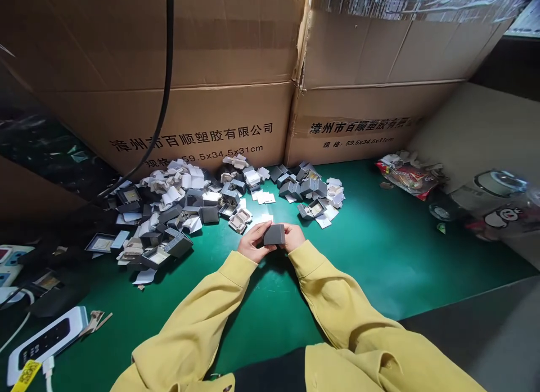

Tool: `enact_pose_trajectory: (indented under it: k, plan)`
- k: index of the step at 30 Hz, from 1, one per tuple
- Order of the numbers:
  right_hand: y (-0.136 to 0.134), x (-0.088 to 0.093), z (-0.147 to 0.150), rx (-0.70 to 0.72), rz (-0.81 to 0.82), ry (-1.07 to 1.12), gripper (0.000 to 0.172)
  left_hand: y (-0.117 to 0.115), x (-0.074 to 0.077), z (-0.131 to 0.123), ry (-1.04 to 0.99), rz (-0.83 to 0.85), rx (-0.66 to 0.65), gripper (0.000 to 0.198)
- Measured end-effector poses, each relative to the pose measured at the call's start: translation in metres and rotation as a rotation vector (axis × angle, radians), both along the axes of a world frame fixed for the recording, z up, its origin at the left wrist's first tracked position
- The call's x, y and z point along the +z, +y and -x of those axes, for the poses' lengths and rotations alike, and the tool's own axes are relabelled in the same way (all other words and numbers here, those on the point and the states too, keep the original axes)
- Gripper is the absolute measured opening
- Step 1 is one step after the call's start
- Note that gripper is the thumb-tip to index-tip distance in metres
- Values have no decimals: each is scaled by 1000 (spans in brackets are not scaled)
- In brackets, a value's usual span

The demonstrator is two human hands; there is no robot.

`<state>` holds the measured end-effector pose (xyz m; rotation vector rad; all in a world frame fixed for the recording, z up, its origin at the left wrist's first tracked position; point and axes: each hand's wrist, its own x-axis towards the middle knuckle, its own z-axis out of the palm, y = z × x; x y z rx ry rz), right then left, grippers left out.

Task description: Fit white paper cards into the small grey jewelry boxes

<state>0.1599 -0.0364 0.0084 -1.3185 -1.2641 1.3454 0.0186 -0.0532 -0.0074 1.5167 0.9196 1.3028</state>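
Note:
Between my two hands, above the green tabletop (270, 302), is a small dark grey box (274, 234). My left hand (254, 243) grips its left side, thumb and fingers closed around it. On the other side my right hand (292, 237) is closed on the box's right edge; its fingers are partly hidden behind the box. Just beyond my hands lies an open small box with a pale insert (240, 219). A heap of grey boxes and white folded papers (177, 195) spreads to the left, and a smaller cluster of grey boxes (301, 184) sits ahead to the right.
Tall cardboard cartons (202, 116) wall off the back. A black cable (165, 94) hangs down at left. A white device (46, 341) with a plugged-in cable lies front left. At right are a red snack packet (407, 175) and a clear bottle (485, 195) on its side.

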Motion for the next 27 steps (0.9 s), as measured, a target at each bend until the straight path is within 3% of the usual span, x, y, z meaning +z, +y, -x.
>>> enact_pose_trajectory:
  k: [5,8,12,16,18,22,25,27]
  plan:
    - [3,-9,1,-95,-204,-218,4,0,-1,-2,31,62,98,61]
    - [2,-13,2,-88,-184,-246,11,2,-1,-3,91,97,131,64]
    - [2,-10,5,0,-83,-94,19,6,0,1,294,128,225,69]
    - [4,-2,6,184,-109,168,47,5,3,12,510,46,315,65]
    - [7,2,2,257,-171,193,53,6,4,14,520,-83,288,62]
    - [16,18,-22,279,-365,58,45,20,13,6,481,-298,139,64]
    - [26,39,-54,301,-511,-138,37,43,36,-12,441,-423,-14,67]
    - [37,55,-79,218,-627,-332,31,63,56,-30,444,-480,-70,69]
